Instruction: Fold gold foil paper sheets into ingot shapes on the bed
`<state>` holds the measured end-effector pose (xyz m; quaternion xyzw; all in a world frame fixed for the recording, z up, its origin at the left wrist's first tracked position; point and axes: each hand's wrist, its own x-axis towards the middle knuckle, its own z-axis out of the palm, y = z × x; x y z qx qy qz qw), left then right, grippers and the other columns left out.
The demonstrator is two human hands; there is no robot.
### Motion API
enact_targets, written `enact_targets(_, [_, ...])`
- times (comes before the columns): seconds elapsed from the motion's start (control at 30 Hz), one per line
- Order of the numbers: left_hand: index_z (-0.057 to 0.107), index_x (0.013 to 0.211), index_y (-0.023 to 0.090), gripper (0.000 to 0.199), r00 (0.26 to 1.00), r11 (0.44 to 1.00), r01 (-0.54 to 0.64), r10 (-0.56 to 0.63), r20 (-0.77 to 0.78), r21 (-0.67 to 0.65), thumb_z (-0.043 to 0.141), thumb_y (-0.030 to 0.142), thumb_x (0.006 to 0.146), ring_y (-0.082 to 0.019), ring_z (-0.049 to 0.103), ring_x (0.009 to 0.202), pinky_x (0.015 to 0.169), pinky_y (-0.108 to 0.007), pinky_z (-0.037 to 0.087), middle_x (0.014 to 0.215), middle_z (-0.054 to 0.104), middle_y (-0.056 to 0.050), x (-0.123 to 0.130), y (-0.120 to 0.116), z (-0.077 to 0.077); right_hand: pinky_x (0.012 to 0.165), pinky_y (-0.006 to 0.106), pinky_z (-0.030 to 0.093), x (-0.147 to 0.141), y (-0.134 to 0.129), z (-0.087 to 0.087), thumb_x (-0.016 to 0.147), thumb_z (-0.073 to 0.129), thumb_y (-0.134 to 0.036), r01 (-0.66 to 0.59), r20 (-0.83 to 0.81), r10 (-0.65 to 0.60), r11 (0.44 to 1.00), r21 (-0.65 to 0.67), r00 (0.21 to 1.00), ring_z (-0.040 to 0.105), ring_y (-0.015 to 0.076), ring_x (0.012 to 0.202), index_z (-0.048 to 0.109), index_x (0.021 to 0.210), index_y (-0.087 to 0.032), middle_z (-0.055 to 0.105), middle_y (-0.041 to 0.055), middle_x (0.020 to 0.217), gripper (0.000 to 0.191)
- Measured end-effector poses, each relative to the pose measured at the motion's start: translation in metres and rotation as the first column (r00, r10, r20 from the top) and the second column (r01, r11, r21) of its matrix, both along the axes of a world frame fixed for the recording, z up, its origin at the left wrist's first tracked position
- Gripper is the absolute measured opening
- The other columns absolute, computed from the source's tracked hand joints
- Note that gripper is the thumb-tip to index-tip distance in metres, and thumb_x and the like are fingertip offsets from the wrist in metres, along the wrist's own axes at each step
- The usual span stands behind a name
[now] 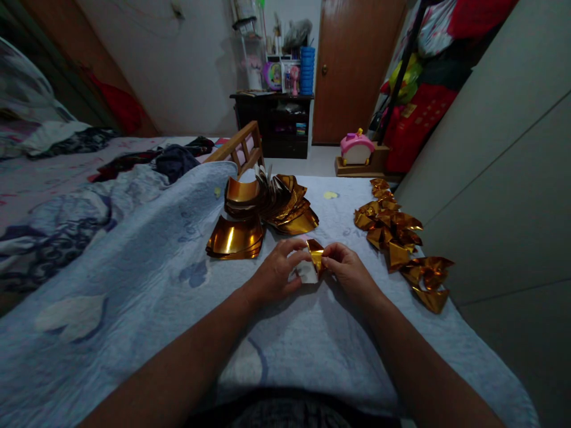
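Note:
A small sheet, shiny gold on one side and white on the other, is partly folded between my two hands, just above the pale blue bedding. My left hand holds its left side with curved fingers. On its right edge, the thumb and fingers of my right hand are pinched. Beyond my left hand lie fanned stacks of flat gold sheets, some showing white edges. Several folded gold pieces lie in a loose row to the right of my right hand.
Blue bedding covers the surface under my hands. Crumpled cloths lie at the left. A wooden rail stands behind the stacks, and a pale panel rises along the right side.

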<state>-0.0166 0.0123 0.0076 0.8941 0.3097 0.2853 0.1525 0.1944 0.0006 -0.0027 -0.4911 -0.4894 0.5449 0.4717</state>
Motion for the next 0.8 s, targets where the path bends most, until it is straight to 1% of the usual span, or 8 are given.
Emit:
enact_targets(0.1, [0.064,0.103,0.021,0.028,0.997,0.998,0.052,-0.054,-0.050,-0.043,0.066,0.011,0.076,-0.027,0.054,0.116,0.101,-0.042,0.045,0.122,0.061,-0.010,0.001,0.001,0.003,0.063,0.028,0.044,-0.003,0.000,-0.002,0.075,0.061,-0.024,-0.020,0.197,0.008,0.998,0.059,0.980,0.055,0.0151,0.066,0.057,0.083,-0.021,0.059,-0.0016,0.073,0.009])
enact_targets(0.2, [0.065,0.091,0.020,0.017,0.989,0.991,0.091,-0.101,-0.111,-0.095,0.065,0.011,0.077,-0.024,0.058,0.103,0.091,-0.037,0.046,0.108,0.065,-0.008,0.003,0.001,0.005,0.067,0.030,0.044,-0.006,-0.001,-0.003,0.076,0.059,-0.017,-0.037,0.454,-0.067,0.976,0.216,0.888,0.052,0.0155,0.070,0.059,0.083,-0.021,0.057,-0.0002,0.080,0.009])
enact_targets(0.3, [0.066,0.089,0.019,0.013,0.981,0.988,0.117,-0.131,-0.146,-0.104,0.064,0.011,0.079,-0.023,0.059,0.097,0.085,-0.035,0.046,0.105,0.066,-0.008,0.005,0.001,0.005,0.078,0.033,0.045,-0.006,-0.002,-0.006,0.077,0.059,-0.011,-0.119,0.583,-0.107,0.935,0.335,0.805,0.054,0.0187,0.083,0.059,0.080,-0.021,0.055,0.0029,0.089,0.011])
enact_targets(0.37, [0.066,0.089,0.019,0.009,0.978,0.988,0.117,-0.133,-0.159,-0.104,0.066,0.015,0.081,-0.022,0.059,0.096,0.083,-0.034,0.045,0.105,0.067,-0.008,0.006,0.000,0.005,0.082,0.035,0.044,-0.006,-0.003,-0.008,0.076,0.059,-0.008,-0.167,0.630,-0.112,0.915,0.366,0.769,0.053,0.0208,0.090,0.057,0.077,-0.021,0.055,0.0037,0.090,0.014])
enact_targets(0.43, [0.067,0.089,0.020,0.007,0.977,0.988,0.113,-0.129,-0.167,-0.103,0.069,0.021,0.082,-0.023,0.060,0.097,0.084,-0.035,0.044,0.105,0.067,-0.007,0.006,-0.001,0.005,0.083,0.035,0.043,-0.005,-0.003,-0.009,0.076,0.059,-0.006,-0.215,0.663,-0.104,0.899,0.382,0.742,0.052,0.0213,0.090,0.056,0.076,-0.021,0.055,0.0038,0.089,0.016])
enact_targets(0.53, [0.068,0.089,0.020,0.009,0.979,0.987,0.119,-0.135,-0.153,-0.110,0.070,0.027,0.084,-0.024,0.060,0.101,0.088,-0.037,0.043,0.105,0.068,-0.006,0.007,-0.001,0.003,0.077,0.032,0.041,-0.006,-0.004,-0.008,0.079,0.053,-0.004,-0.323,0.692,-0.016,0.877,0.356,0.721,0.052,0.0193,0.084,0.056,0.076,-0.021,0.057,0.0029,0.084,0.017])
enact_targets(0.67, [0.068,0.088,0.019,0.004,0.981,0.972,0.164,-0.178,-0.074,-0.168,0.065,0.022,0.088,-0.023,0.061,0.103,0.090,-0.037,0.046,0.106,0.069,-0.007,0.007,-0.001,0.001,0.074,0.030,0.039,-0.007,-0.007,-0.005,0.076,0.050,0.000,-0.401,0.701,0.053,0.849,0.344,0.712,0.053,0.0177,0.080,0.055,0.076,-0.020,0.058,0.0022,0.081,0.020])
enact_targets(0.8, [0.070,0.096,0.019,0.013,0.982,0.957,0.173,-0.185,-0.027,-0.233,0.057,0.018,0.092,-0.022,0.061,0.104,0.094,-0.038,0.049,0.104,0.070,-0.008,0.006,0.000,0.003,0.075,0.031,0.038,-0.007,-0.009,0.002,0.073,0.051,0.000,-0.448,0.723,0.086,0.833,0.325,0.686,0.052,0.0181,0.081,0.057,0.078,-0.020,0.059,0.0024,0.081,0.021])
